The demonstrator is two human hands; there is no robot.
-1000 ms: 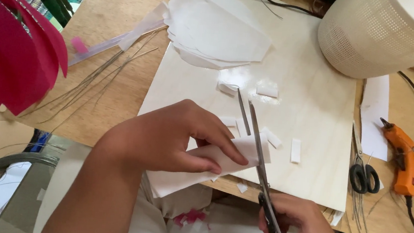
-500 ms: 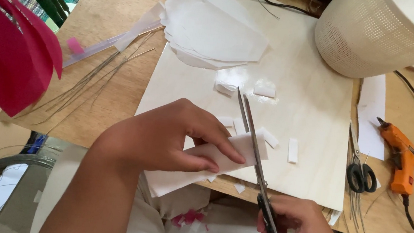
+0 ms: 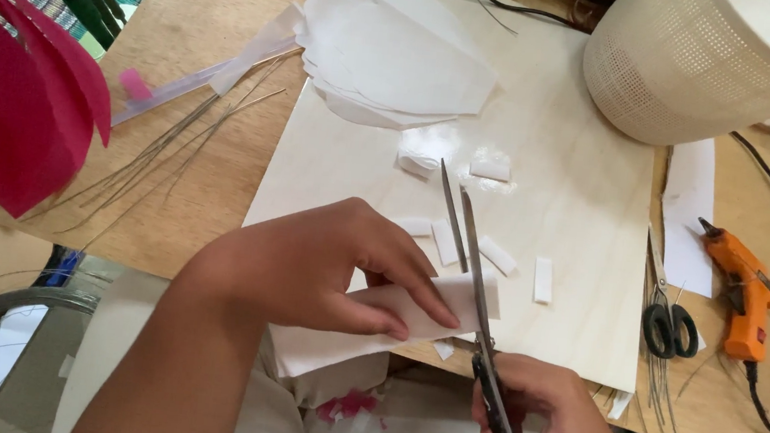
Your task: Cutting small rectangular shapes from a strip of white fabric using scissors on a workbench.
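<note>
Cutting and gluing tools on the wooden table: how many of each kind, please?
Long silver-bladed scissors with dark handles, in the right hand: 1
Small black-handled scissors: 1
Orange glue gun: 1
Total: 3

Your scissors (image 3: 472,280) show grey metal blades and black handles; the folded sheet (image 3: 414,312) between them is plain white, as are the cut strips (image 3: 543,280) and the stacked petal shapes (image 3: 399,55); the board (image 3: 569,233) under them is pale wood with faint grain; the glue gun (image 3: 745,290) is orange (black at its tip); the basket (image 3: 695,67) is cream with a fine perforated grid; the paper (image 3: 14,110) at your left is deep pink.
</note>
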